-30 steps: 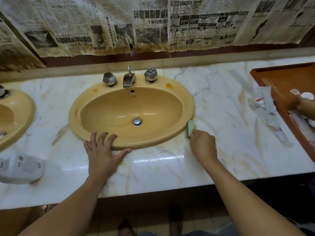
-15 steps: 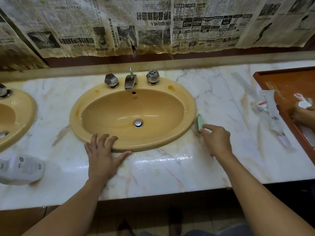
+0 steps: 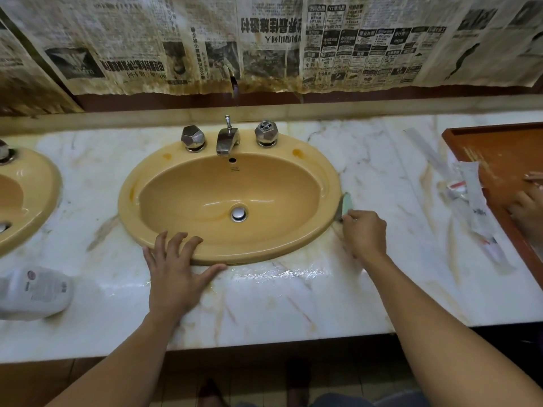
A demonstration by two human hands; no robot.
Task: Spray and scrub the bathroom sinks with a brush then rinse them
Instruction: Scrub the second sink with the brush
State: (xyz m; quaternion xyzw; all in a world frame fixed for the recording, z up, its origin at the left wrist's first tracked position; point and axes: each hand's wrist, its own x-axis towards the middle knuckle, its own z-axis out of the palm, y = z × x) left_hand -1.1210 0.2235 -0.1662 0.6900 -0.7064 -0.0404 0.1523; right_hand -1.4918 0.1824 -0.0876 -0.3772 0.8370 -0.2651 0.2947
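Brush, pale green, pinched in right hand fingers at the right outer edge of the sink rim. Left hand splayed flat, empty, bracing on the front rim. Advice: short firm strokes along the rim-counter seam; stains show there.

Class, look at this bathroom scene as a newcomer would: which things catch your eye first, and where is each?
The mustard-yellow sink dominates the middle of the white marble counter. Stained newspaper covers the wall behind it. The left hand lies spread on the sink's near rim, while the right hand holds a pale green brush against the sink's right edge.
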